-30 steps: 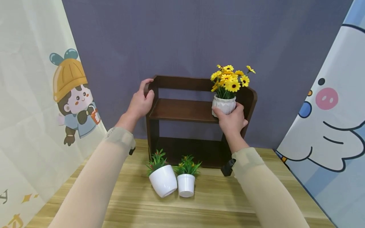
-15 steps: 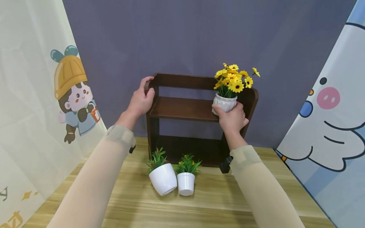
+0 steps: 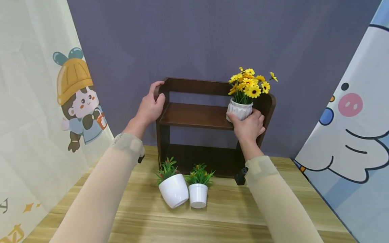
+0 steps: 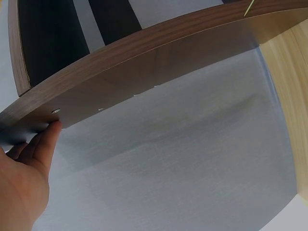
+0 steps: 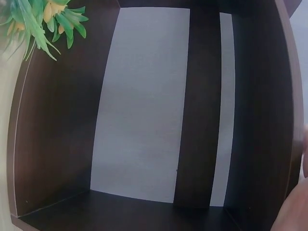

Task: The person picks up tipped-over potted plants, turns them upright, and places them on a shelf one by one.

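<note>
My right hand (image 3: 248,126) grips a white ribbed flowerpot (image 3: 240,109) with yellow daisy-like flowers (image 3: 250,86). That pot is at the right end of the upper board of a dark brown two-tier shelf (image 3: 196,115); my hand hides part of its base. With my left hand (image 3: 151,106) I hold the upper edge of the shelf's left side panel. In the left wrist view, the fingers (image 4: 46,147) touch the panel's outer face (image 4: 120,86). Only a blurred edge of the right hand (image 5: 293,207) shows in the right wrist view, and the flowerpot is out of sight there.
Two white pots with green plants lie on the wooden table (image 3: 218,219) before the shelf: a larger pot (image 3: 174,191) on the left, a smaller pot (image 3: 198,196) beside it. A grey-blue curtain (image 3: 197,40) hangs behind, with printed cloths at both sides.
The yellow flowers have shifted slightly right, mostly in the first half second. The right hand stays on the flowerpot and the left hand on the side panel. The view has tilted a little.
</note>
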`<state>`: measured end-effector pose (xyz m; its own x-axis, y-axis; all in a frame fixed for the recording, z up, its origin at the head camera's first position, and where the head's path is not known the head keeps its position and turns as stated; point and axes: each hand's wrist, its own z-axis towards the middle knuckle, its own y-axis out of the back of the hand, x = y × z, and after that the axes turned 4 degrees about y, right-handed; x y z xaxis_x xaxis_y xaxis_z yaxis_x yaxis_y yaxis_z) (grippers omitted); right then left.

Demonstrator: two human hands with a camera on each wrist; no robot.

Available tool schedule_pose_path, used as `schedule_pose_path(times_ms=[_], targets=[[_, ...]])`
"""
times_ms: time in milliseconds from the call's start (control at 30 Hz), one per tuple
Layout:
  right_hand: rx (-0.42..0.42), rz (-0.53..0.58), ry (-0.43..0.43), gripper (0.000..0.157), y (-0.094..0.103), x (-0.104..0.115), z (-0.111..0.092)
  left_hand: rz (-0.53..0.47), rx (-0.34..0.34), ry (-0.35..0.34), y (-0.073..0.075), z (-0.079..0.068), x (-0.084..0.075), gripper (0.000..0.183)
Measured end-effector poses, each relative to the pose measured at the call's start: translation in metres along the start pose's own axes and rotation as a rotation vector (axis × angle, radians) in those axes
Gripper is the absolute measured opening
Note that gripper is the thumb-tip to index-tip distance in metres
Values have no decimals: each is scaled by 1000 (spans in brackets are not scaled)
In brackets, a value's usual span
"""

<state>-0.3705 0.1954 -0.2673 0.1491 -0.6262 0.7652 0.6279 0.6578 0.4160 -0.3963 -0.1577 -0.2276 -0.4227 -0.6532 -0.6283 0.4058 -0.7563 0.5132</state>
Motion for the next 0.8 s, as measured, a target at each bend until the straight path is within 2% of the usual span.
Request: schedule_pose_path(times_ms=[567,800], targets=[[22,-23,35,97,1,-2,-2,3,7,15,0,-1,0,52],[64,15,20,108,11,-1,-5,3,4,16,-1,-1,0,52]])
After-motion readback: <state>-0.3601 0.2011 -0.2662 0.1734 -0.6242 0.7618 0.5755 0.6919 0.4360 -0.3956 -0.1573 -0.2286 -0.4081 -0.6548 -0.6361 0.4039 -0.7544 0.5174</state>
